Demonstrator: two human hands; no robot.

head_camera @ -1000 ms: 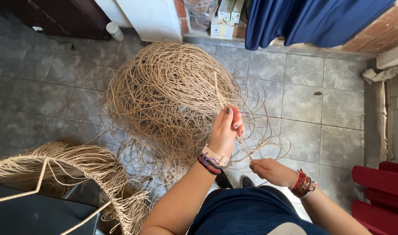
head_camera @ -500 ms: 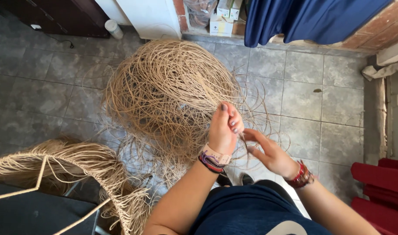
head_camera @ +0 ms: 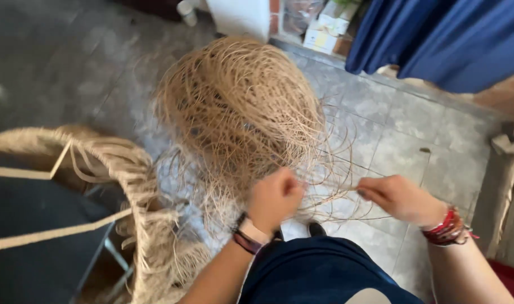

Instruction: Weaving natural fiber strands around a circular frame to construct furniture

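A large tangled heap of thin tan fibre strands [head_camera: 240, 107] lies on the grey tiled floor [head_camera: 392, 129] in front of me. My left hand [head_camera: 275, 198] is closed around a bunch of strands at the near edge of the heap. My right hand [head_camera: 400, 197] pinches a single strand [head_camera: 338, 188] that stretches leftwards to the bunch in my left hand. Both wrists wear bracelets. My lap in dark blue cloth fills the bottom centre.
A frame partly wrapped in the same tan fibre [head_camera: 127, 186] stands at the left, with bare cords across it. A blue curtain [head_camera: 437, 39] hangs at the top right. Boxes [head_camera: 324, 31] and a white object [head_camera: 240, 17] sit by the far wall.
My left hand has lowered and closed on the bunch. My right hand has moved out to the right, drawing a strand taut. The view has moved closer to the heap.
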